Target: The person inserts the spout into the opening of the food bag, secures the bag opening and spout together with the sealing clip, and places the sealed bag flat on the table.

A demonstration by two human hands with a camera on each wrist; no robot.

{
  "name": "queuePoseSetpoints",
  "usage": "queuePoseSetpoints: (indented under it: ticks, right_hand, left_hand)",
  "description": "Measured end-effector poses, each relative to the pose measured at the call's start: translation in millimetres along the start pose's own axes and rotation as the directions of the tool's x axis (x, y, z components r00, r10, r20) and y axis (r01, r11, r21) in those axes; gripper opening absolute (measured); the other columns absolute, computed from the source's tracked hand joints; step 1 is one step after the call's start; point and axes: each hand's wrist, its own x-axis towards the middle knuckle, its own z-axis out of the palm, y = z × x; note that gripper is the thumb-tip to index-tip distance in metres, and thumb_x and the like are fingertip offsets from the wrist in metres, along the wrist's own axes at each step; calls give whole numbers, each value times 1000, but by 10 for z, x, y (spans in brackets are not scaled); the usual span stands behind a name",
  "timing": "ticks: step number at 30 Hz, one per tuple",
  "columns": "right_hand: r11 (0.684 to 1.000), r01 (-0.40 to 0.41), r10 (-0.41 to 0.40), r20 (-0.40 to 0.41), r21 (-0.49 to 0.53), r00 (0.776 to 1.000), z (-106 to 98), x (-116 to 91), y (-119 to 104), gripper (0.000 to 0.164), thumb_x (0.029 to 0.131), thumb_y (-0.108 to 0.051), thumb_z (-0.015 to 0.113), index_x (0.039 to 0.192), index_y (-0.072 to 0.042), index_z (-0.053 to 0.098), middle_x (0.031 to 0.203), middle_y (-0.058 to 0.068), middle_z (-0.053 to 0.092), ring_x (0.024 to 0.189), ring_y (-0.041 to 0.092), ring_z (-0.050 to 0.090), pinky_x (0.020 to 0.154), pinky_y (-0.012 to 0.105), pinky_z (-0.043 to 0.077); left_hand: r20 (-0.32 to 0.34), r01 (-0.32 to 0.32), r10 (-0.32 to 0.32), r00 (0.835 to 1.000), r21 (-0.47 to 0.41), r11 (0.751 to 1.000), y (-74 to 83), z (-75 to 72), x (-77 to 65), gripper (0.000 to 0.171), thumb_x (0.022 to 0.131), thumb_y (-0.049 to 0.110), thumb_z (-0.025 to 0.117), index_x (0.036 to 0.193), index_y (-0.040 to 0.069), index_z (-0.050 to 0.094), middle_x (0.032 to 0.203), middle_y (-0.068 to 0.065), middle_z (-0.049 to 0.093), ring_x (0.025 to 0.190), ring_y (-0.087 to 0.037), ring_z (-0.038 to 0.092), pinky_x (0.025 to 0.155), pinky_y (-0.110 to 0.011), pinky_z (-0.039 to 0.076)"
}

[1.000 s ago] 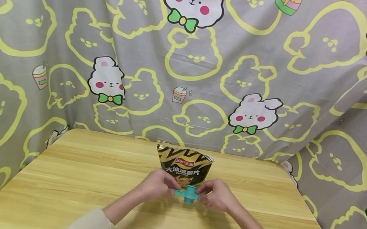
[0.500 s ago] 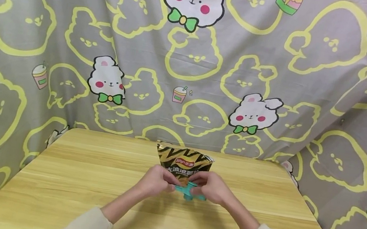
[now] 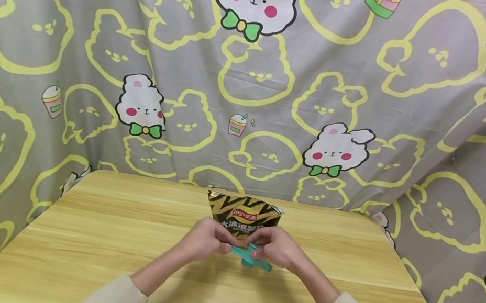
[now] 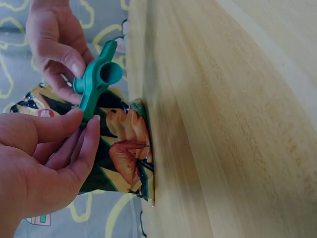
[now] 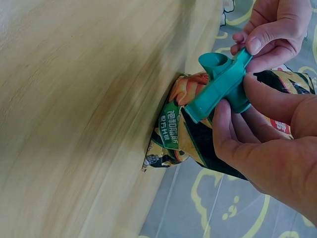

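A teal bag clip (image 3: 259,264) with a round pouring spout (image 4: 111,73) is held up between both hands, above the table. My left hand (image 3: 205,242) pinches one end of its bar between thumb and fingers. My right hand (image 3: 280,250) grips the round part at the middle, opposite the flared spout, as the right wrist view shows. The bar's other end (image 5: 198,110) sticks out free, tilted downward in the head view. Just behind the hands stands a black and gold chip bag (image 3: 244,215), upright. Its lower part is hidden by the hands and clip in the head view.
A wooden table (image 3: 119,269) spreads out around the hands. Behind it and along both sides hangs a grey curtain (image 3: 253,89) with cartoon prints. The chip bag stands toward the table's far edge.
My right hand has shifted from the clip's right end to its middle round part. The clip has turned, its right end now lower. My left hand keeps its pinch; the bag has not moved.
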Motion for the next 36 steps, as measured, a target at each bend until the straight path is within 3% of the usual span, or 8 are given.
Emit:
queuePoseSetpoints:
  ticks: [10, 22, 36]
  right_hand:
    - [996, -18, 17, 14, 90, 1000, -60, -31, -10, 18, 81, 5, 76, 99, 1, 76, 91, 8, 76, 86, 18, 70, 80, 35, 59]
    - [996, -19, 18, 19, 89, 1000, -94, -37, 35, 21, 78, 7, 78, 98, 2, 77, 94, 8, 76, 89, 19, 70, 81, 36, 59]
    - [998, -35, 35, -14, 46, 999, -58, -29, 120, 21, 76, 5, 80, 96, -2, 78, 92, 6, 78, 91, 19, 71, 84, 38, 59]
  left_hand:
    - [71, 30, -27, 997, -38, 999, 7, -60, 12, 15, 81, 2, 79, 92, 11, 81, 89, -2, 78, 83, -15, 71, 88, -46, 57]
    - [111, 25, -15, 994, -89, 996, 27, -36, 25, 12, 82, -4, 77, 89, 6, 78, 89, -4, 77, 85, -15, 70, 85, -40, 58]
    - [125, -41, 40, 991, 2, 999, -30, 54, 48, 15, 76, 0, 85, 84, 6, 75, 85, -2, 76, 82, -14, 71, 82, -34, 59]
